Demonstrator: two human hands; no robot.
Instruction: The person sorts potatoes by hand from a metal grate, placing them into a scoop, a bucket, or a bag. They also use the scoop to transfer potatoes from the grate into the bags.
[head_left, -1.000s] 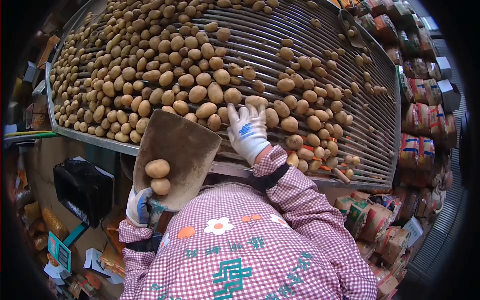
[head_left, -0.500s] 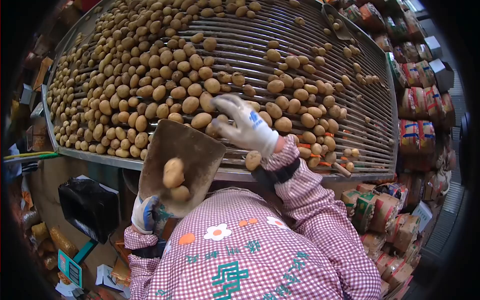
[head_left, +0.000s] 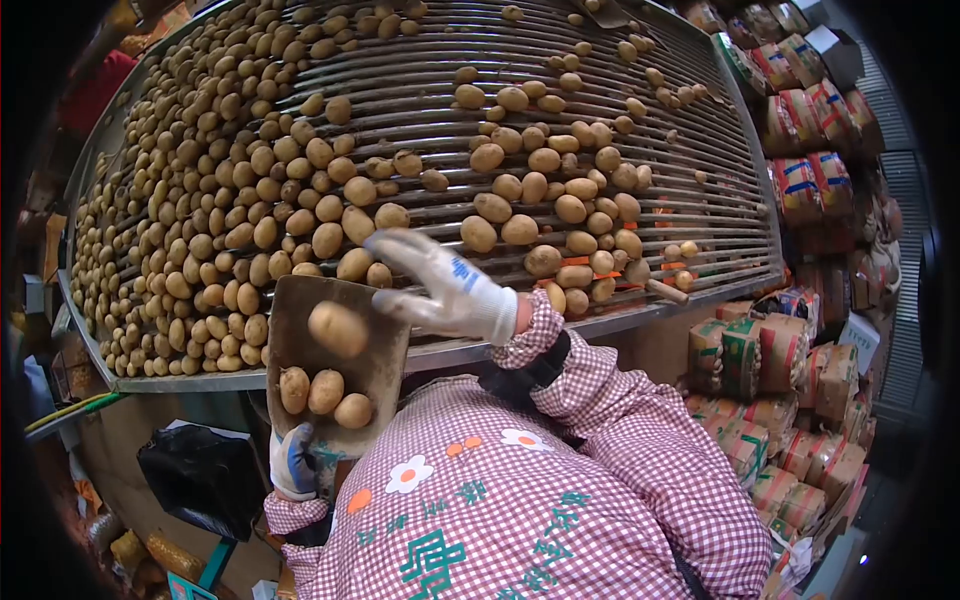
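My left hand [head_left: 293, 462], in a white and blue glove, grips a worn scoop [head_left: 378, 345] at its lower end, beside the front edge of the slatted rack. Inside the scoop sit three potatoes [head_left: 326, 391] near the handle, and a motion-blurred potato [head_left: 338, 330] is higher up. My right hand [head_left: 450, 290], gloved in white, is over the rack's front edge just right of the scoop, its fingers stretched apart and holding nothing. Potatoes [head_left: 354, 264] lie close beyond its fingertips.
A dense mass of potatoes [head_left: 190, 210] covers the left of the metal slatted rack [head_left: 450, 356]; looser ones lie toward the right. A second scoop [head_left: 605, 12] shows at the far edge, and a wooden handle [head_left: 668, 291] near the front. Packed boxes [head_left: 790, 355] are stacked at right.
The scoop now contains more potatoes, one of them blurred. My right hand has moved left toward the scoop, fingers spread. The whole view has shifted, with the rack's right side lower.
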